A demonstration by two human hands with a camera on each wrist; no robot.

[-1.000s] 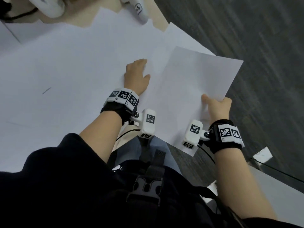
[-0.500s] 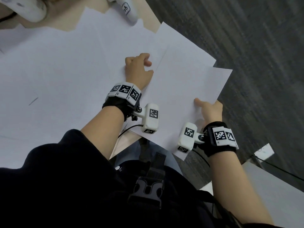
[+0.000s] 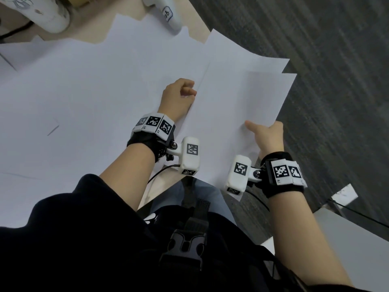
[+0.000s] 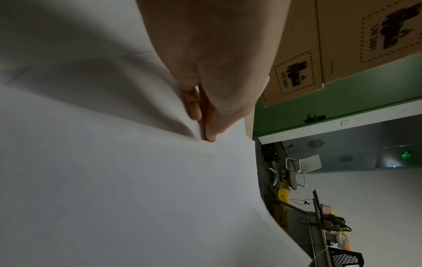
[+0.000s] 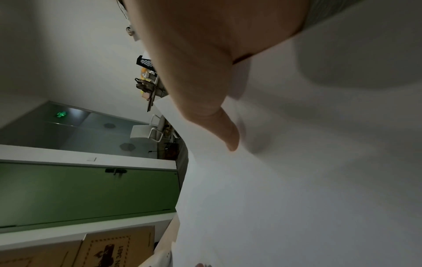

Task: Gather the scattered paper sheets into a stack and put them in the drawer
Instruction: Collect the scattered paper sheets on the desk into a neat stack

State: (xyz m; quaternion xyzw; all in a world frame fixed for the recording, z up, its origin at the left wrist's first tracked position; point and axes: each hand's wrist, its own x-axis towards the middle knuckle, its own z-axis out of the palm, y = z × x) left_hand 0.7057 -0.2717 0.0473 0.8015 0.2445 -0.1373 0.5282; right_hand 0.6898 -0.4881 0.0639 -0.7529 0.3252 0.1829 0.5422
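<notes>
Several white paper sheets point(image 3: 94, 91) lie overlapping on the table. My right hand point(image 3: 263, 129) holds one sheet point(image 3: 237, 110) by its right edge, thumb on top and fingers underneath; this sheet hangs out past the table edge over the floor. Its thumb point(image 5: 228, 137) presses on the paper in the right wrist view. My left hand point(image 3: 187, 90) has curled fingers at the left edge of that sheet, and in the left wrist view its fingertips point(image 4: 200, 122) pinch a lifted paper edge. Another sheet point(image 3: 235, 53) lies beneath, farther back. No drawer is plainly visible.
Two white devices point(image 3: 42, 13) point(image 3: 168, 13) sit at the table's far edge. Dark carpet floor point(image 3: 326, 70) runs along the right. A white flat surface point(image 3: 347, 232) is at the lower right. Cardboard boxes point(image 4: 342, 45) stand behind the table.
My right hand has slid its sheet leftward over the other sheets. My left hand's fingers went from lying flat on the paper to curling and pinching an edge.
</notes>
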